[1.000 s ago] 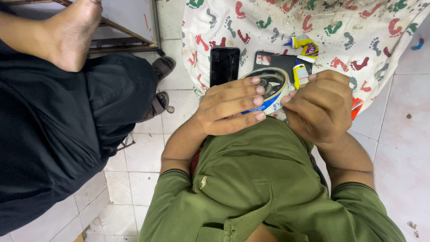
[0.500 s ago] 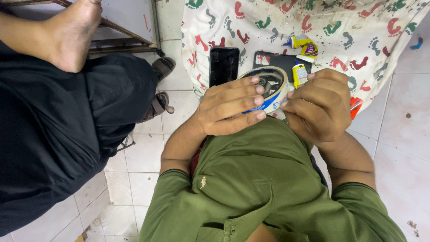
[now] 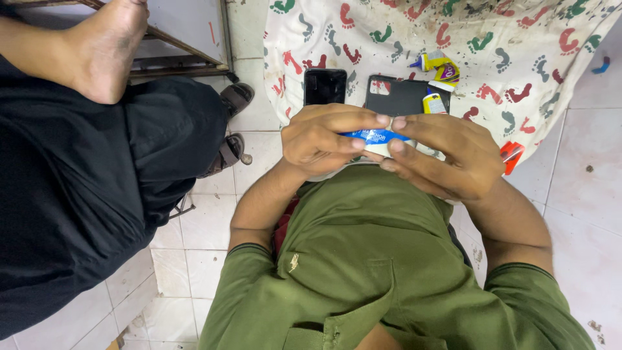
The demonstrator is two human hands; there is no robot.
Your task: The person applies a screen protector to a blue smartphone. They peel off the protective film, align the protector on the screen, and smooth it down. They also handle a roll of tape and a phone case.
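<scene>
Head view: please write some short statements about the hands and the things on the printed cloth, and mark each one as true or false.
1. Both hands, left hand and right hand, hold the blue and white roll of tape. True.
2. The dark phone lies on the bare floor tiles. False: it lies on the cloth with coloured footprints.
3. A small yellow glue tube lies on the cloth beyond the hands. True.
4. The person wears a red shirt. False: the shirt is green.
5. A black case lies beside the phone. True.
</scene>
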